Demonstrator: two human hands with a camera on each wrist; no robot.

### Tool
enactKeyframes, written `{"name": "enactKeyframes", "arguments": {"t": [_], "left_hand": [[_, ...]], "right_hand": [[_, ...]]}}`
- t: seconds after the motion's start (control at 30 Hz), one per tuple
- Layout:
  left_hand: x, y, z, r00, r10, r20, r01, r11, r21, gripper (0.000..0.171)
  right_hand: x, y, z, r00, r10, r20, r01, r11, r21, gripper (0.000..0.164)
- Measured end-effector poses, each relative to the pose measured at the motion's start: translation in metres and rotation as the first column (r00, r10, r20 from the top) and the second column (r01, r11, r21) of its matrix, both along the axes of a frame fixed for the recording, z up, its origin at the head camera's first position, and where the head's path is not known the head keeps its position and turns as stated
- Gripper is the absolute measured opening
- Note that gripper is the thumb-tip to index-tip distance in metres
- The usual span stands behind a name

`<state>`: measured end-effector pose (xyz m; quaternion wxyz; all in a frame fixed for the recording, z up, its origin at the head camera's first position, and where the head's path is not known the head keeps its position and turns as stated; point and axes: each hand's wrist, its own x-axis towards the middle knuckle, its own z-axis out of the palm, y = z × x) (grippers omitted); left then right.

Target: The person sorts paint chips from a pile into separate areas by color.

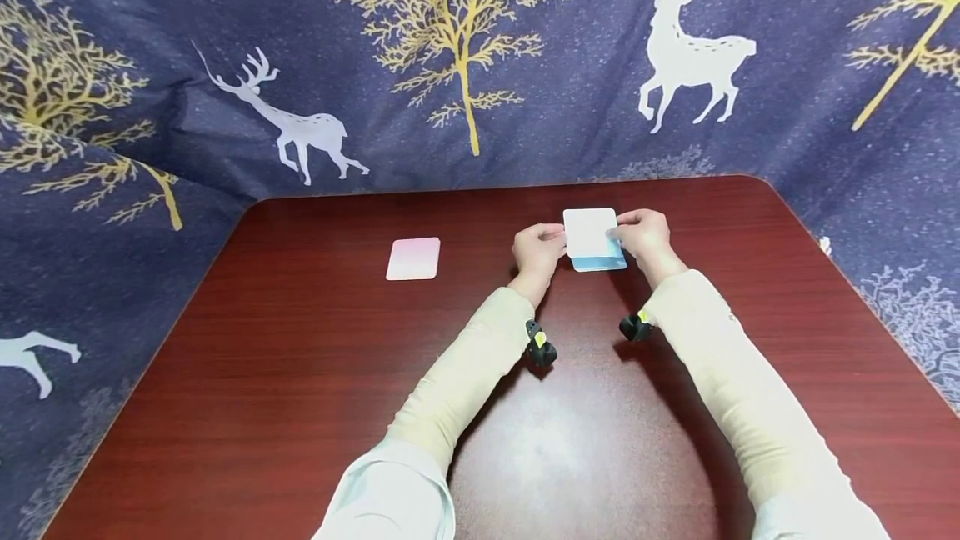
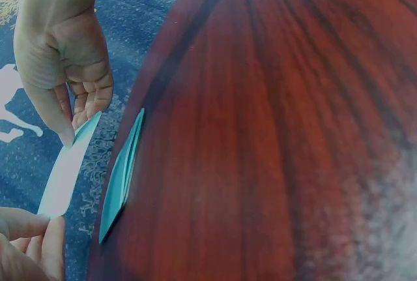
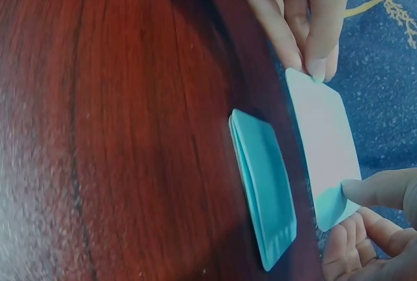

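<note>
A pale, square card with rounded corners point(image 1: 588, 232) is held up by both hands over the far part of the table. My left hand point(image 1: 538, 250) pinches its left edge between thumb and fingers. On the opposite edge my right hand point(image 1: 647, 242) grips it, the thumb point(image 3: 355, 191) lying on the card's face. Below it rests a small stack of blue cards point(image 1: 600, 263), partly covered by the held card in the head view. Both wrist views show a gap between the held card point(image 2: 65, 173) and the slightly fanned blue stack point(image 3: 264, 183).
To the left on the dark red wooden table point(image 1: 300, 340) lies a pink-to-white square card point(image 1: 413, 259), seemingly with another under it. Behind the table's far edge hangs a blue cloth point(image 1: 525, 123) with deer and trees. Each wrist wears a small black camera point(image 1: 540, 346).
</note>
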<state>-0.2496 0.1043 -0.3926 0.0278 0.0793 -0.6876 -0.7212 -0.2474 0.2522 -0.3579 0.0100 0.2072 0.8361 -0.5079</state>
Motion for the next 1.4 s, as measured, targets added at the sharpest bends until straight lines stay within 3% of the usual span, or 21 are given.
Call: {"name": "enactKeyframes", "arguments": {"t": [0.27, 0.47, 0.57, 0.9, 1.2, 1.4], "left_hand": [[0.001, 0.003, -0.007, 0.999, -0.042, -0.003, 0.042, 0.994, -0.097, 0.015], [0.001, 0.004, -0.012, 0.999, -0.05, 0.0, 0.048, 0.97, -0.236, 0.013], [0.003, 0.005, -0.012, 0.998, -0.059, -0.002, 0.056, 0.963, -0.263, 0.015], [0.004, 0.005, -0.018, 0.997, -0.071, 0.039, 0.078, 0.966, -0.246, 0.016], [0.006, 0.002, -0.018, 0.994, -0.095, 0.055, 0.108, 0.942, -0.319, 0.02], [0.005, 0.002, -0.017, 0.995, -0.094, 0.037, 0.101, 0.953, -0.286, 0.018]], "right_hand": [[-0.003, 0.003, -0.009, 0.999, 0.017, 0.028, -0.019, 0.996, 0.089, 0.036], [-0.001, 0.006, -0.016, 0.996, 0.068, 0.05, -0.076, 0.978, 0.192, 0.037], [-0.001, 0.007, -0.018, 0.994, 0.082, 0.066, -0.095, 0.97, 0.226, 0.04], [-0.001, 0.005, -0.024, 0.995, 0.07, 0.077, -0.085, 0.973, 0.216, 0.041], [0.0, 0.004, -0.026, 0.994, 0.087, 0.066, -0.1, 0.964, 0.247, 0.043], [0.002, 0.004, -0.025, 0.992, 0.112, 0.064, -0.125, 0.958, 0.258, 0.044]]}}
